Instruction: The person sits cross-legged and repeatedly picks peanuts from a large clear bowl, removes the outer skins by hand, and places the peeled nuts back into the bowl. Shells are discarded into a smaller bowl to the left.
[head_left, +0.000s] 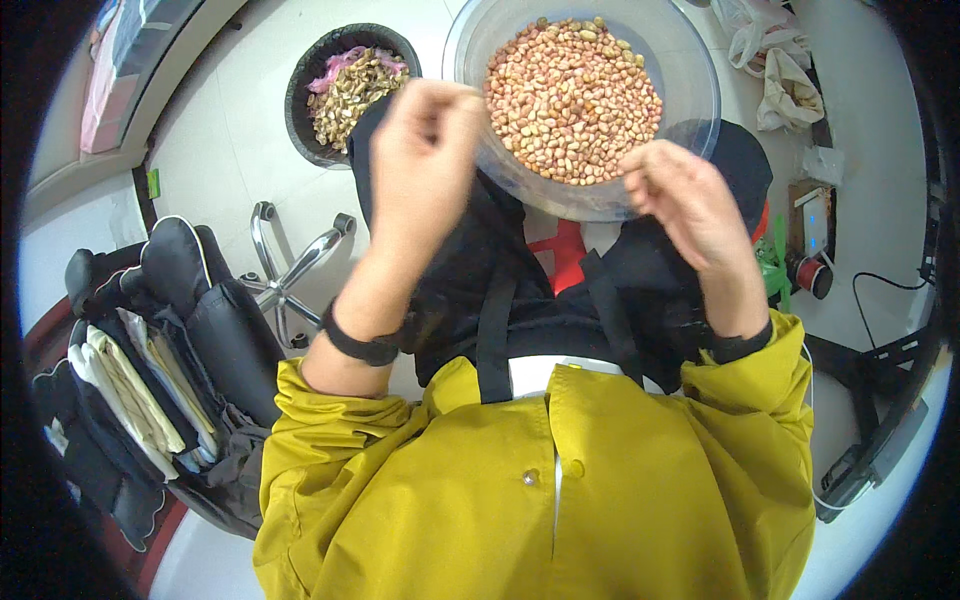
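A wide clear plastic bowl rests against my knees, with a heap of shelled peanuts in it and a few greenish ones along the far edge. My left hand is raised at the bowl's left rim, fingers curled and blurred; whether something is between them I cannot tell. Over the bowl's near right part is my right hand, its fingers bent near the peanuts and their tips blurred. Left of the bowl stands a dark bin holding many empty shells and a pink plastic bag.
A chrome swivel-chair base stands on the tiled floor at left, near a black padded chair piled with folded clothes. Plastic bags lie at upper right. A box-like device with blue lights and a black cable are at right.
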